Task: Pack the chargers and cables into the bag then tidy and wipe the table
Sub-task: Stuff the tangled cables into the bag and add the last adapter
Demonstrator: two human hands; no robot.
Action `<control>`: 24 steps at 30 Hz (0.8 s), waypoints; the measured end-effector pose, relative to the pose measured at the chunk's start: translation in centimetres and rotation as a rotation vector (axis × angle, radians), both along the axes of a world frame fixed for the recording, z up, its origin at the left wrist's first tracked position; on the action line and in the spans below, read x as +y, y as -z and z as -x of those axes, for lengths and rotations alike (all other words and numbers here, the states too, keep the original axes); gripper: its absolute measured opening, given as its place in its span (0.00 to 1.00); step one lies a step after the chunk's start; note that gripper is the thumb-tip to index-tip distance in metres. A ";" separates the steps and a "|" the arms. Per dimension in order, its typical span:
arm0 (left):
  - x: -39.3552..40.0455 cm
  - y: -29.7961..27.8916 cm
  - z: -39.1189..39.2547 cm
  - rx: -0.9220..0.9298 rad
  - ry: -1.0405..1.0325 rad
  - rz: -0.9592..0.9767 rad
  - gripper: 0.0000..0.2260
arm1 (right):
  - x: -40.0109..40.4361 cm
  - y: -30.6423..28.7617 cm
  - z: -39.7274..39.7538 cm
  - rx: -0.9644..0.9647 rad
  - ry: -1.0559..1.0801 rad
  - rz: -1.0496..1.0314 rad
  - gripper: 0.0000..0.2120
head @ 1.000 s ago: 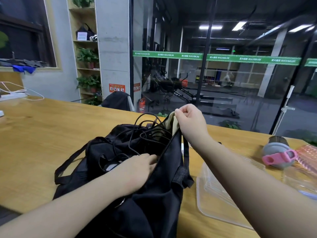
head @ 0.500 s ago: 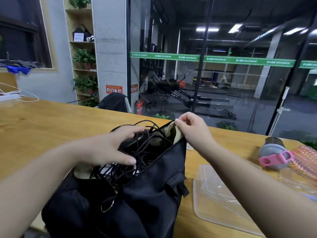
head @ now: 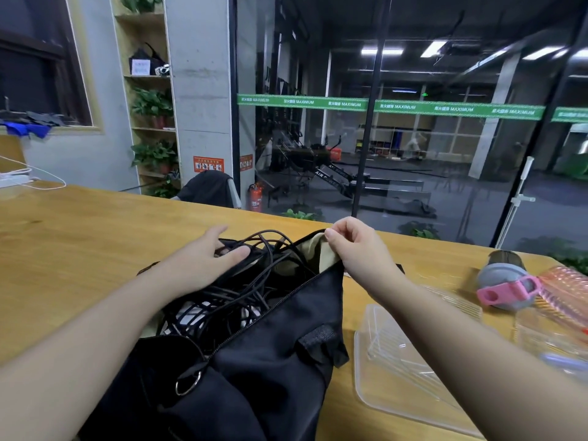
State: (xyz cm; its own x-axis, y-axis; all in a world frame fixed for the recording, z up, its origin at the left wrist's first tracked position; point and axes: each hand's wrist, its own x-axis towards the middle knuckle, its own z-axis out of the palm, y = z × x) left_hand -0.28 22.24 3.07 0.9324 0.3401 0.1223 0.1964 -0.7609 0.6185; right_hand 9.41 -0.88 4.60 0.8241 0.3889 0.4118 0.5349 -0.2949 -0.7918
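A black fabric bag with a tan lining stands open on the wooden table in front of me. A tangle of black cables and white chargers fills its mouth. My right hand pinches the far top edge of the bag's opening and holds it up. My left hand lies flat on the cables at the far side of the opening, fingers straight, pressing them down.
A clear plastic tray lies right of the bag. Beyond it stand a grey bottle with a pink strap and a pink ribbed container. A white power strip with cord sits far left. A glass wall runs behind the table.
My left hand came out of the bag's front part and moved to the far side, on top of the cables. My right hand kept its hold on the bag's edge.
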 end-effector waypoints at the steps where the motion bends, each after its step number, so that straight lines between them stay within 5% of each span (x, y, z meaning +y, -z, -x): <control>1: -0.4 -0.2 0.2 -0.025 0.058 0.024 0.46 | -0.1 0.2 -0.2 0.067 -0.011 -0.047 0.08; 5: -3.5 -1.1 2.0 -0.042 0.340 0.107 0.42 | 0.1 0.5 -0.4 0.296 -0.054 -0.227 0.09; 8: -4.9 -0.3 2.6 0.050 0.437 -0.097 0.36 | 0.4 0.5 -0.5 0.267 -0.064 -0.264 0.09; 13: -5.0 2.8 1.7 0.170 0.376 -0.534 0.34 | 0.7 0.3 -0.4 0.149 -0.084 -0.285 0.10; 18: -4.5 4.1 -0.1 0.200 0.316 -0.616 0.53 | 0.3 -0.1 -0.2 0.029 -0.070 -0.299 0.10; 22: -4.1 3.7 -0.8 0.174 0.219 -0.659 0.38 | 0.0 -0.3 -0.1 -0.006 -0.057 -0.271 0.09; 24: -3.4 3.1 -0.4 0.033 0.233 -0.763 0.43 | -0.2 -0.2 -0.1 -0.002 -0.039 -0.203 0.09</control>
